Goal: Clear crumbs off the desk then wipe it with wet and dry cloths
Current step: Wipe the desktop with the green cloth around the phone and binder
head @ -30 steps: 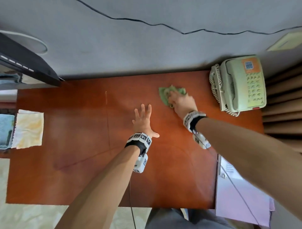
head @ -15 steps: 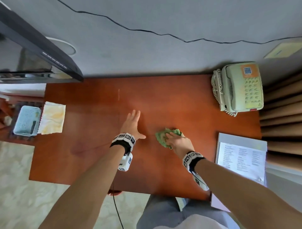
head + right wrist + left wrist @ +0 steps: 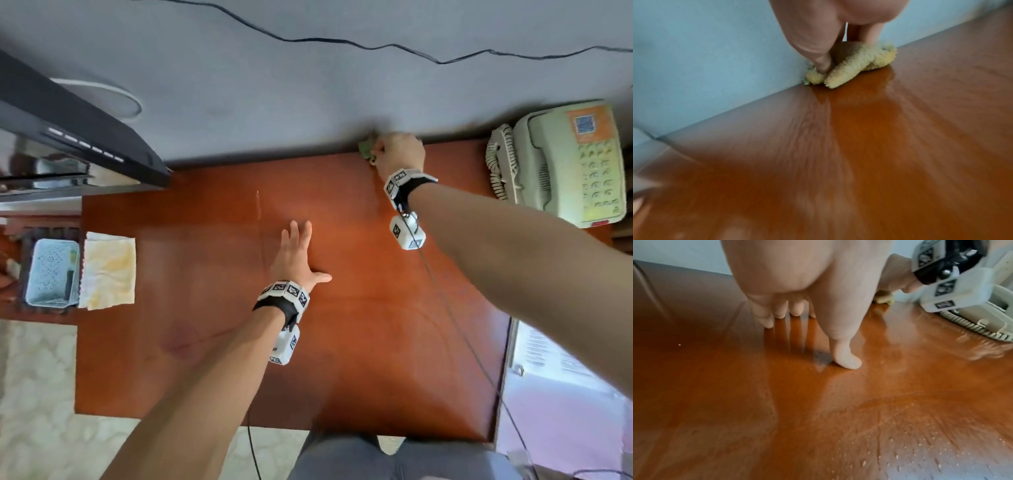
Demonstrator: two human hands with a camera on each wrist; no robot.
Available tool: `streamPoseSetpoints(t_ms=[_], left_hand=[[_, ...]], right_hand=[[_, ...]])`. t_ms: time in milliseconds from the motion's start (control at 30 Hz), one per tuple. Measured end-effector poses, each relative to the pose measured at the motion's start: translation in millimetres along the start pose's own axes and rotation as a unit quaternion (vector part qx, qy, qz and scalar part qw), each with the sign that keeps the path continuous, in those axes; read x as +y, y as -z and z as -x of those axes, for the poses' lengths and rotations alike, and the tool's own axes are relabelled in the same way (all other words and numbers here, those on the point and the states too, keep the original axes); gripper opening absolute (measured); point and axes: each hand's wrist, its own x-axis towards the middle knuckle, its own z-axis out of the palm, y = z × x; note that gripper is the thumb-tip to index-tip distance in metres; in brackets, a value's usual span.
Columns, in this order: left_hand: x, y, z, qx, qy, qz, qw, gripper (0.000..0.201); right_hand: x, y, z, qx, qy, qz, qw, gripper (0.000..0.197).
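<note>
A bunched yellow-green terry cloth lies on the glossy reddish-brown wooden desk, at its back edge against the pale blue wall. The right hand clamps its thumb and curled fingers on it, pressing it down. Left of the cloth and nearer the person, the left hand lies flat on the desk, fingers straight and together, thumb spread. A cream corded telephone sits right of the cloth; a folded pale yellow cloth lies at the desk's far left edge.

Head view looks straight down over desk; wrist views low, close, facing wall; all share desktop.
</note>
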Motion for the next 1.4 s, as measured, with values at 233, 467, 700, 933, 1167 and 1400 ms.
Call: streamPoseSetpoints(t_ms=[233,467,700,933,1167,1400], left_hand=[[-8,-6,-4,0.013,-0.021,0.046,0.999,0.131],[-8,3,-5,-0.012,-0.036,0.013,0.999,0.133],[-28,44,-10,-0.011,-0.089,-0.079,0.993,0.133],[-53,31,-16,-0.015,-0.075,-0.042,0.996,0.134],[-51,25,-20,-0.005,-0.068,-0.028,0.997,0.135],[-58,22,-21,-0.012,-0.075,-0.016,0.997,0.137]], right_hand=[[9,-21,31,0.057,0.048,0.003,0.997,0.027],[4,-50,180,0.011,0.117,-0.023,0.993,0.038],[17,-77,302,-0.107,0.251,-0.004,0.962,0.045],[1,-68,228,-0.054,0.16,-0.069,0.983,0.034],[-41,-31,48,0.036,0.047,-0.051,0.997,0.031],[-51,-34,14,0.052,0.049,-0.06,0.996,0.028]])
